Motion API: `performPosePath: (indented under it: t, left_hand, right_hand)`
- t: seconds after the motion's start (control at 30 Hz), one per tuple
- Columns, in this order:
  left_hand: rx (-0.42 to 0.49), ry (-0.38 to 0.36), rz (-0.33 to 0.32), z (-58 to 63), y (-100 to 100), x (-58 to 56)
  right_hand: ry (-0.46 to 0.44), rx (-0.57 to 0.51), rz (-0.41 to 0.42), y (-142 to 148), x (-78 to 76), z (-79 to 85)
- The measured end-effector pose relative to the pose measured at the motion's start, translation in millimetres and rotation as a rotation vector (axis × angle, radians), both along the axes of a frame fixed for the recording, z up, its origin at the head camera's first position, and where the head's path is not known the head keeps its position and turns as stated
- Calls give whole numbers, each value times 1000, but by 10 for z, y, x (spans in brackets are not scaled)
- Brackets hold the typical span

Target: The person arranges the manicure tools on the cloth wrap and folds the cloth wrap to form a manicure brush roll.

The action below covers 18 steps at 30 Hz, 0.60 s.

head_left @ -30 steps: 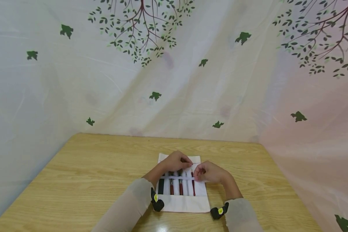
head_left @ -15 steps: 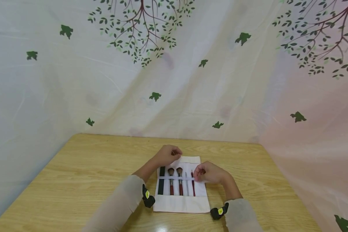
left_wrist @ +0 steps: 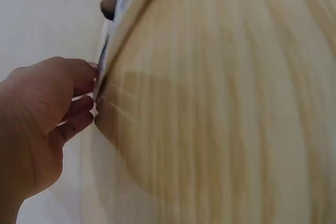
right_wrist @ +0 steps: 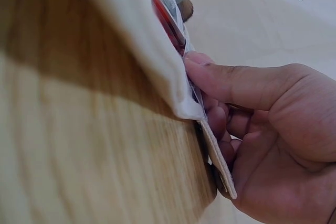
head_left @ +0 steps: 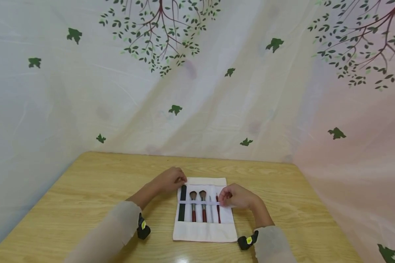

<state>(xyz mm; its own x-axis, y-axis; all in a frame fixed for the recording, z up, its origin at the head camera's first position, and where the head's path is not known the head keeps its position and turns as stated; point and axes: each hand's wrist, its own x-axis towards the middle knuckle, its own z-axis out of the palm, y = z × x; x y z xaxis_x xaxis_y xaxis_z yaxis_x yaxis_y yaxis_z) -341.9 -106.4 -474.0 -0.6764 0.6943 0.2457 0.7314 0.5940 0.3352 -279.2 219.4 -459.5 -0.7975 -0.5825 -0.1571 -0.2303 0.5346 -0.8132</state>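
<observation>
A white cloth brush roll (head_left: 205,232) lies unrolled on the table. A pale elastic band (head_left: 198,202) crosses it over a black flat strip (head_left: 182,204), two makeup brushes (head_left: 193,215) (head_left: 204,215) with red handles, a thin silvery tool (head_left: 211,212) and a slim dark-red tool (head_left: 218,213). My left hand (head_left: 171,179) pinches the roll's upper left corner; in the left wrist view its thumb and fingers meet at the cloth edge. With thumb and fingertips, my right hand (head_left: 238,196) grips the roll by the band's right end, beside the dark-red tool.
The roll rests on a wood-grain table (head_left: 118,190). Behind and beside the table hangs a pale curtain (head_left: 135,109) printed with branches and green birds. A black wrist camera (head_left: 143,229) sits at the left cuff, another camera (head_left: 248,240) at the right.
My left hand has moved left from above the dark-red tool, past the brush heads, to the roll's upper left corner, uncovering the tools. My right hand stays at the band's right end.
</observation>
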Motion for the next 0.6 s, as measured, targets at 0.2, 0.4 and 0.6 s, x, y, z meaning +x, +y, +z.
performPosePath:
  t: [0.2, 0.4, 0.6]
  left_hand:
    - [-112, 42, -1, 29, -67, 93]
    - [-135, 52, 23, 68, -101, 149]
    - [-126, 67, -12, 55, -173, 168]
  right_hand:
    - [12, 17, -3, -12, -3, 11]
    - [35, 44, -8, -46, 10, 65]
    - [104, 125, -4, -63, 22, 152]
